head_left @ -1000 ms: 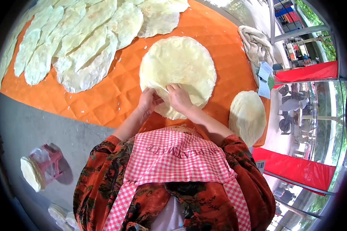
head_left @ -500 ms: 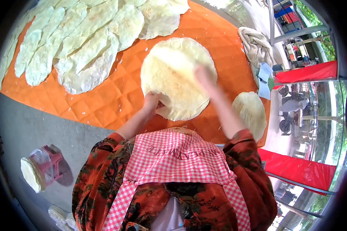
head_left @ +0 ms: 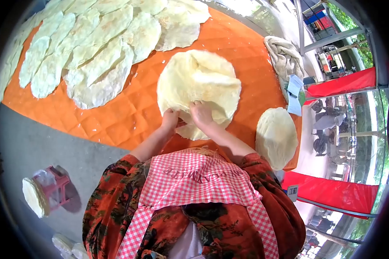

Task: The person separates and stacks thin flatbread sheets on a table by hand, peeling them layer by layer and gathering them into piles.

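Note:
A round, pale flatbread [head_left: 212, 88], thin and wrinkled, lies on the orange cloth in front of me; its upper part is creased and puffed up. At its lower left edge my left hand [head_left: 170, 119] pinches the rim. My right hand [head_left: 201, 114] is beside it, a little inward, with its fingers closed on the bread's surface. Whether more layers lie beneath this bread, I cannot tell.
Many overlapping flatbreads [head_left: 103, 45] cover the upper left of the orange cloth [head_left: 112, 116]. Another flatbread pile [head_left: 276, 138] lies at the right edge, below a grey towel [head_left: 285, 56]. Breads also rest on a pink stool [head_left: 58, 188] on the floor.
My right hand has swept from the bread's upper right down to beside my left hand. The bread's top surface is now bunched and creased. My left hand stays at the rim.

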{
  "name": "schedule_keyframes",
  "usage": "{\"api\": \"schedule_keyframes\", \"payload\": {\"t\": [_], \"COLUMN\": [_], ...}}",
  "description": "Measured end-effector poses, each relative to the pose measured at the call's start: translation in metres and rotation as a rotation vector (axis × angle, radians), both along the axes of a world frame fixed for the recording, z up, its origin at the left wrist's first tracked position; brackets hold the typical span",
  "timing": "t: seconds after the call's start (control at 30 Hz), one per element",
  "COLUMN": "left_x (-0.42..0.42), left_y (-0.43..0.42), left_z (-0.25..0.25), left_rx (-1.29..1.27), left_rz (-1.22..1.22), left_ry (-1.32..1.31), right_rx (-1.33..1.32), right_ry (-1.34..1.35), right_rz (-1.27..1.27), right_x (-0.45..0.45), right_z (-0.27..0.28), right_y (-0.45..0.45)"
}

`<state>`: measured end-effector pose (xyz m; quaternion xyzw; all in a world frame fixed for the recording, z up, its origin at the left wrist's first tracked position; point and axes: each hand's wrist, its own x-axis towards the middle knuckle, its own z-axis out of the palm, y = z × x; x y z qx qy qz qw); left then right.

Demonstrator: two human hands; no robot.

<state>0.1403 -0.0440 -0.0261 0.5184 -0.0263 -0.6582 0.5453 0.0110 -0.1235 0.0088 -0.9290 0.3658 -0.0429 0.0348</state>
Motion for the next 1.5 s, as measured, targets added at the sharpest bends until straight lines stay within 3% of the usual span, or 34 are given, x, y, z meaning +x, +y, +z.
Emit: {"api": "schedule_keyframes", "payload": {"t": [0.07,0.2,0.3,0.4,0.47,0.5,0.53,0.6,0.7,0.73,0.87,0.93,1.1,1.3,1.4,1.43,1.5], "left_x": [0.0,0.001,0.002,-0.001,-0.002,-0.001,0.006,0.016,0.02,0.017,0.005,0.006,0.013,0.029,0.042,0.046,0.044], "left_y": [0.0,-0.003,-0.002,0.004,0.012,0.017,0.025,0.037,0.058,0.063,0.065,0.064,0.059,0.03,0.014,0.006,0.004], "left_z": [-0.006,-0.007,-0.009,0.013,0.021,0.006,-0.007,-0.021,-0.017,-0.013,-0.003,-0.02,-0.037,-0.007,0.008,-0.024,-0.036], "left_rx": [-0.018,-0.03,-0.168,-0.221,-0.303,-0.289,-0.233,-0.106,-0.011,-0.005,0.022,-0.041,-0.113,0.037,0.099,0.062,0.041], "left_rz": [0.006,-0.027,-0.081,-0.055,-0.034,0.039,0.121,0.355,0.303,0.26,0.246,0.247,0.173,0.089,-0.028,-0.013,-0.003], "left_ry": [-0.026,-0.038,0.058,0.063,0.018,-0.125,-0.262,-0.398,-0.209,-0.172,-0.284,-0.357,-0.55,-0.845,-0.677,-0.837,-1.193], "right_rx": [-0.08,0.025,-0.181,-0.057,0.521,0.263,0.155,-0.102,-0.174,-0.265,-0.008,-0.089,0.046,0.167,0.208,0.221,0.253], "right_ry": [-0.037,-0.064,-0.215,-0.328,-0.149,-0.317,-0.125,-0.132,-0.198,-0.343,-0.184,-0.167,-0.186,-0.286,-0.301,-0.302,-0.302], "right_rz": [0.03,0.109,0.064,0.008,-0.525,-0.299,-0.238,-0.14,-0.009,0.081,0.063,0.077,0.048,-0.059,-0.093,-0.101,-0.121], "right_x": [0.005,-0.007,-0.008,-0.025,-0.021,-0.036,-0.039,-0.038,-0.038,-0.045,-0.055,-0.06,-0.066,-0.073,-0.075,-0.075,-0.075], "right_z": [-0.001,-0.002,-0.001,-0.025,0.032,0.046,0.089,0.155,0.181,0.147,0.03,-0.012,-0.01,-0.015,-0.011,-0.009,-0.006], "right_y": [0.009,0.012,0.035,0.005,-0.047,-0.076,-0.094,-0.093,-0.034,-0.022,0.034,0.048,0.037,0.024,0.023,0.022,0.022]}}
